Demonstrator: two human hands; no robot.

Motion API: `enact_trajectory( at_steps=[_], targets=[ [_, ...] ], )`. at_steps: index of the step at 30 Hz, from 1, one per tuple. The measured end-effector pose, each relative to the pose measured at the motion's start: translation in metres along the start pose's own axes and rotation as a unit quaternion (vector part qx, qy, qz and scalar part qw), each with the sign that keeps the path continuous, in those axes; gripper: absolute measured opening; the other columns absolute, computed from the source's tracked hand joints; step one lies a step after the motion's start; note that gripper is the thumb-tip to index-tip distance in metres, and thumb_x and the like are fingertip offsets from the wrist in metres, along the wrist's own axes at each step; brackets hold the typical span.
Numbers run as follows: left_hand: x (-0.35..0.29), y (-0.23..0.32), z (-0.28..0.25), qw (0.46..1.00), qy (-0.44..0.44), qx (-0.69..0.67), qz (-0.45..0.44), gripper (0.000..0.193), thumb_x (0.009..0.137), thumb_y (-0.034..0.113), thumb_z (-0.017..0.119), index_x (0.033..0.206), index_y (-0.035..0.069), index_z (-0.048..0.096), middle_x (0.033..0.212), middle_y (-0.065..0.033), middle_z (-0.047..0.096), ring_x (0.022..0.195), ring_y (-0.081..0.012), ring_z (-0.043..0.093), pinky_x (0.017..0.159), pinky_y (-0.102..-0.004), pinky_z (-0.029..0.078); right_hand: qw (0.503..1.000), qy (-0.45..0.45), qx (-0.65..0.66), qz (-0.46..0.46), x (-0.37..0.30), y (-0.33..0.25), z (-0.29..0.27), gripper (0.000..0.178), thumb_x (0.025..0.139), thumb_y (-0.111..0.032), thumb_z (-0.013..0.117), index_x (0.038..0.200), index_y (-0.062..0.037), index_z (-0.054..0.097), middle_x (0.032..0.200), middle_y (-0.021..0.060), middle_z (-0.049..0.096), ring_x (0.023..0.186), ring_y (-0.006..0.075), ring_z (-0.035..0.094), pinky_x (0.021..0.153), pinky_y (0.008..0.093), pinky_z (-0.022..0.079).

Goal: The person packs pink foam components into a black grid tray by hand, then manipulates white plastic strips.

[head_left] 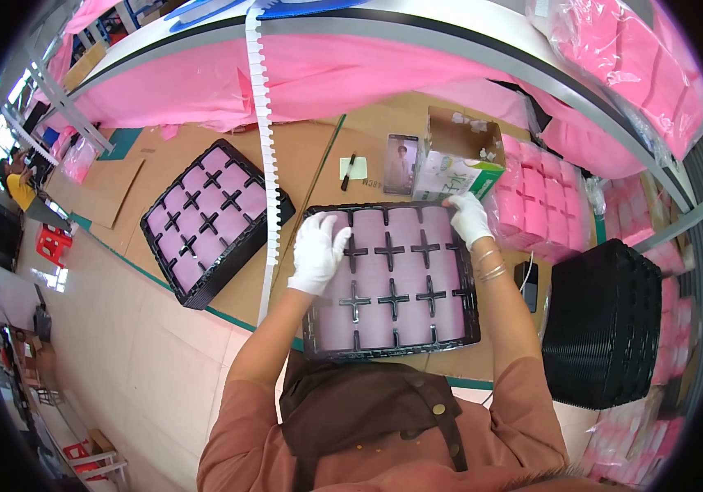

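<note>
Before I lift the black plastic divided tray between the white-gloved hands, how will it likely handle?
The black plastic divided tray probably flexes somewhat, since the nested stack of black plastic trays suggests thin walls. Its glossy surface may feel slippery. Broad and low on the brown cardboard, it seems likelier to slide than tip.

I see a black tray (392,353) flat on the brown tabletop (306,148), lilac pieces (374,271) filling it around black crosses (393,300).

1. Left gloved hand (319,254) at the far-left corner of the black tray (474,307), thumb spread.
2. Right gloved hand (470,220) at its far-right corner, fingers bent.
3. Left forearm (264,340) off its near-left; right forearm (509,307) along its right side.
</note>
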State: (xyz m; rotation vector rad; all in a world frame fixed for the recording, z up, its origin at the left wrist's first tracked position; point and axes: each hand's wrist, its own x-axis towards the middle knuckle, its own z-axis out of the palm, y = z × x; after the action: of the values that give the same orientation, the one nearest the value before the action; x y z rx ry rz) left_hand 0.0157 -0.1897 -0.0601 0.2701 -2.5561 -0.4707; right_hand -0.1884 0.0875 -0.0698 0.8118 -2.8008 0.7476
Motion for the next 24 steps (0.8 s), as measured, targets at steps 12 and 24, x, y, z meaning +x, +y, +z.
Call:
enact_trajectory(
  at_steps=[12,24],
  targets=[
    [-0.022,-0.016,-0.047,0.997,0.064,-0.034,-0.032,0.034,0.090,0.029,0.060,0.111,0.002,0.059,0.115,-0.0194,0.056,0.107,-0.0363,0.054,0.091,-0.0428,0.044,0.997,-0.045,-0.055,0.017,0.022,-0.010,-0.002,0.029,0.071,0.002,0.053,0.093,-0.0112,0.067,0.103,0.0172,0.059,0.103,0.0352,0.056,0.088,0.0408,0.046],
    [-0.027,0.007,-0.022,0.993,-0.083,0.008,0.078,0.048,0.088,0.041,0.057,0.118,0.002,0.054,0.129,-0.0197,0.049,0.125,-0.0386,0.041,0.104,-0.0495,0.032,0.762,-0.112,0.600,0.216,-0.025,-0.037,-0.003,0.025,0.083,-0.002,0.047,0.106,0.0023,0.058,0.096,0.0109,0.063,0.086,0.0224,0.064,0.079,0.0327,0.052]
  ],
)
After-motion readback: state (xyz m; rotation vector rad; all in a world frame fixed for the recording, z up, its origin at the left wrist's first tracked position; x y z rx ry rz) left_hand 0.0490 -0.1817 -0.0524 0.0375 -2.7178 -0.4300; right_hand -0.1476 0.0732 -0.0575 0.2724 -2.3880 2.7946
